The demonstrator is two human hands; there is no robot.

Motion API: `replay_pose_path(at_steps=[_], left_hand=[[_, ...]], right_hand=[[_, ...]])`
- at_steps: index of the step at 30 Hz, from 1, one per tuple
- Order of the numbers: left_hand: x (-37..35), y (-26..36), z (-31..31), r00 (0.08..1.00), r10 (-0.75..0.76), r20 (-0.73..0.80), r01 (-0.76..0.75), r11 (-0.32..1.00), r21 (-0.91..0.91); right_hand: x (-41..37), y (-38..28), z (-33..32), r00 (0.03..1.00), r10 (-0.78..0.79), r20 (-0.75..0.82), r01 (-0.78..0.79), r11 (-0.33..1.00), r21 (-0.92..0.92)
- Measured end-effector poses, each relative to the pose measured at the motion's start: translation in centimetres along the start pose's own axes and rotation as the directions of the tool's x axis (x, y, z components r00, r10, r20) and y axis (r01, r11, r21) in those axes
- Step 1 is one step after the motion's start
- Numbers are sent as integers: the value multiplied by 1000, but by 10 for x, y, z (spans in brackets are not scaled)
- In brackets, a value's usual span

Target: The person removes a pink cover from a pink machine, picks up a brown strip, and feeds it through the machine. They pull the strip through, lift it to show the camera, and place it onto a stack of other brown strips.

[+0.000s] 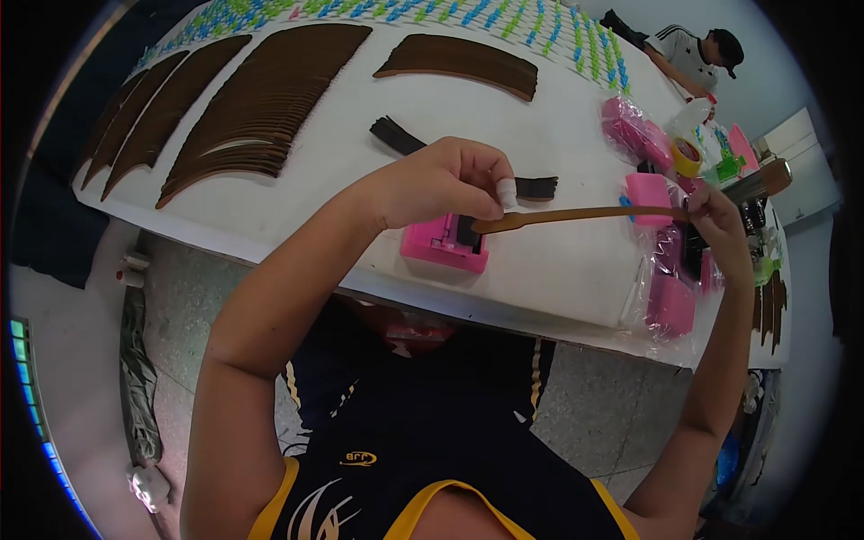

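Right at the near side of the white table sat the pink holder, a dark block in it, probably parked there for easy reach. Just above, the brown strip ran almost level between two hands! The left hand pinched its broader end by the dark block (a white wrap showed on one finger), while the right hand grasped the far end in its fingertips, a two-ended hold that seemed meant to steady something so slender. Beyond the left hand lay two dark pieces, one short, the other longer. Off to the right, pink items in clear plastic were bunched together, apparently to leave working room. Farther out, brown strips lay closely overlapped in a large fan and a smaller group, perhaps to keep them orderly. Past those came blue and green pieces in rows, and another person leaned over the far side.
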State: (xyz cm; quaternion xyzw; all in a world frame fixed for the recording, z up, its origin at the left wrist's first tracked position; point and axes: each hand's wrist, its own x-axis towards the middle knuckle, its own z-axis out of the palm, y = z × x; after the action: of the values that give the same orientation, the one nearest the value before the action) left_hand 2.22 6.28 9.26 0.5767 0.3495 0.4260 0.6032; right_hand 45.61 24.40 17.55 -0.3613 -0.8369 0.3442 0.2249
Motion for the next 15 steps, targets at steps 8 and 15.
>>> replay_pose_path(at_steps=[8,15], left_hand=[[-22,-1,-27,998,-46,-54,19,908,-419],[-30,-6,-46,983,159,-94,-182,757,-628]], right_hand=[[-26,31,48,989,77,126,-116,932,342],[-29,5,102,982,-87,165,-144,207,968]])
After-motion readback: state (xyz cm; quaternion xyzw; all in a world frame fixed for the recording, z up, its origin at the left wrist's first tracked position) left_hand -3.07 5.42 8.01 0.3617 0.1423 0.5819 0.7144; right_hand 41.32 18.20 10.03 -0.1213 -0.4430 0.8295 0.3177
